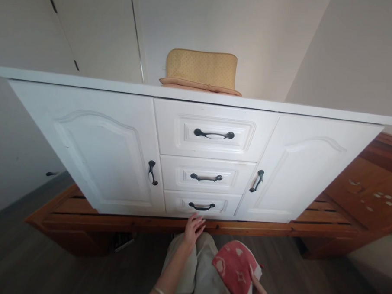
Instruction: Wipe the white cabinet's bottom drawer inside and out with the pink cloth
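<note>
My left hand (194,230) is stretched forward just below the bottom drawer (180,203), with its fingers apart and nothing in them. Its fingertips are close under that drawer's dark curved handle (201,207); I cannot tell whether they touch the drawer front. At the lower right, my right hand (258,292) grips a folded red cloth (233,265) with a pale pattern and a whitish edge. The cloth hangs over my right leg. All three drawers of the white cabinet (101,156) are closed.
A folded yellow dotted cloth item (202,69) rests on the cabinet top. Cabinet doors with dark handles flank the drawers. The cabinet stands on a slatted brown wooden frame (130,222), whose front rail runs before my knees. A wooden panel (369,189) rises at the right.
</note>
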The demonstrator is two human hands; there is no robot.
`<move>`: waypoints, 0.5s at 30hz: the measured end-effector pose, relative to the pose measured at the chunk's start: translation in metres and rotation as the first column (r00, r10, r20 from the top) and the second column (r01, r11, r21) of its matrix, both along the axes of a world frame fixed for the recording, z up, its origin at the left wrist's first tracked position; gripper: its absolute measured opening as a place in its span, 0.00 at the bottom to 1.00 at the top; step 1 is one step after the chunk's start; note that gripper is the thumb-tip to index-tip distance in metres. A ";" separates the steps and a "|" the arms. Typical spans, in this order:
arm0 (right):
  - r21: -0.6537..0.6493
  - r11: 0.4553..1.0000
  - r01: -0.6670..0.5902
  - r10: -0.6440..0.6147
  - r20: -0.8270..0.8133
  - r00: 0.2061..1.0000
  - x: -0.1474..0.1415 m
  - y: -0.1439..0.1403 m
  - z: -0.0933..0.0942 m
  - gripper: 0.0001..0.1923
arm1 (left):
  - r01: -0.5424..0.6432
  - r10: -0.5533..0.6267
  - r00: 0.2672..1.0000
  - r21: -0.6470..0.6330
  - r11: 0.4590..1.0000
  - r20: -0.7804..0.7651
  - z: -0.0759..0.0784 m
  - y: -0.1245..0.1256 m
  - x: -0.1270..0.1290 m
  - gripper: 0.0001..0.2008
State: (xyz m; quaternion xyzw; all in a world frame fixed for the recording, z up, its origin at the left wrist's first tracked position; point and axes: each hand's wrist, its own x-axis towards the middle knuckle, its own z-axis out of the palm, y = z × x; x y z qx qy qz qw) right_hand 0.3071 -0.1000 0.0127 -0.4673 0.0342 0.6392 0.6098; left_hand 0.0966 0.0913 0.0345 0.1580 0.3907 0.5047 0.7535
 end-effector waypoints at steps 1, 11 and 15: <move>0.015 1.000 -0.005 0.005 -0.007 1.000 0.001 0.002 0.004 0.24 | -0.026 0.026 1.000 0.005 1.000 0.002 0.008 0.015 0.005 0.19; -0.001 0.999 0.049 -0.049 0.009 0.999 -0.017 -0.002 0.031 0.23 | 0.052 -0.070 0.987 0.126 0.991 0.144 0.013 0.000 0.002 0.17; 0.062 0.996 -0.070 0.072 -0.040 0.997 -0.042 -0.005 0.064 0.23 | 0.129 -0.144 0.983 0.124 0.984 0.117 -0.003 -0.045 -0.019 0.19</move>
